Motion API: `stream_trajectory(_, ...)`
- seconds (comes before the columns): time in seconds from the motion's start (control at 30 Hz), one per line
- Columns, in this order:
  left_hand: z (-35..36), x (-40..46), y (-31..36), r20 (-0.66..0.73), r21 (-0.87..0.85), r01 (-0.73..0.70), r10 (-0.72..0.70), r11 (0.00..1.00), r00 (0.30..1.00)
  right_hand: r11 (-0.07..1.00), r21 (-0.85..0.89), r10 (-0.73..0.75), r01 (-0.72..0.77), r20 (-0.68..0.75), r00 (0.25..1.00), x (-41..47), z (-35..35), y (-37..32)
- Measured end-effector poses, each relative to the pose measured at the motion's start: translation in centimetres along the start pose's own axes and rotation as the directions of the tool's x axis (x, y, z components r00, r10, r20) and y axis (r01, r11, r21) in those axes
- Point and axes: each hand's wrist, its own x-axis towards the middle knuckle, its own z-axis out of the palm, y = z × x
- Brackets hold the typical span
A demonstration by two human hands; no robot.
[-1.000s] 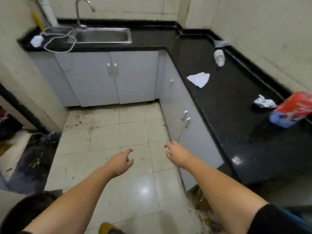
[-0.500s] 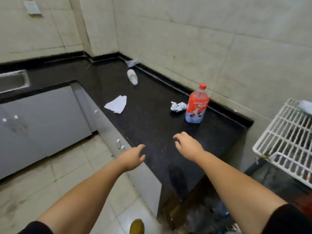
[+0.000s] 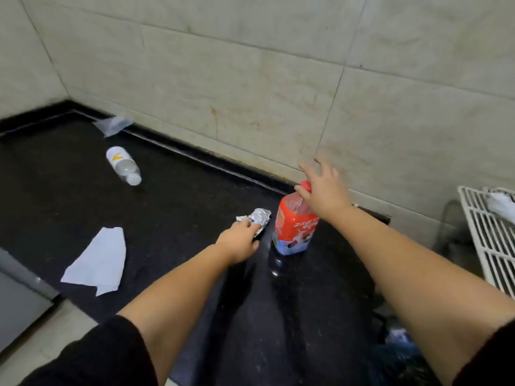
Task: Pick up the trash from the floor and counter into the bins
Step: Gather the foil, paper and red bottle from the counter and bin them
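Note:
On the black counter (image 3: 172, 218) lies a crumpled foil ball (image 3: 260, 216). My left hand (image 3: 240, 240) rests at its near end, fingers and thumb curled around that end while the foil still lies on the counter. Just right of it stands a red plastic bottle (image 3: 294, 229) with a red cap. My right hand (image 3: 323, 190) hovers over the cap with its fingers spread, the thumb touching the cap and nothing held. A white paper sheet (image 3: 97, 260) lies at the counter's front left. A small clear bottle (image 3: 122, 164) lies on its side farther back.
A clear plastic wrapper (image 3: 113, 125) sits against the tiled wall (image 3: 250, 93) at the back corner. A white wire rack (image 3: 490, 240) stands past the counter's right end. Dark bags (image 3: 401, 355) lie low at the right. Grey cabinet fronts (image 3: 19, 302) run below the counter on the left.
My view has turned from the floor and sink to the right counter and come closer. Both hands have reached forward: the left onto the foil ball, the right over the red bottle's cap.

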Motion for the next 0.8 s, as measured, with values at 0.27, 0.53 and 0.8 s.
stream_trajectory(0.27, 2.7, 6.9, -1.7, 0.169, 0.155, -0.081, 0.055, 0.985, 0.984, 1.000, 0.005, 0.003, -0.003, -0.062, 0.998, 0.5, 3.9, 0.9)
stream_trajectory(0.53, 4.1, 3.1, -2.3, 0.028, 0.202, 0.025, -0.031, 0.979, 0.999, 0.998, -0.009, 0.066, -0.067, -0.109, 0.992, 0.0, 3.6, -0.7)
stream_trajectory(0.8, 2.2, -6.1, -8.2, 0.046, 0.045, 0.234, -0.236, 0.971, 0.971, 0.990, -0.080, -0.114, 0.115, 0.008, 0.993, 0.7, 3.0, -6.7)
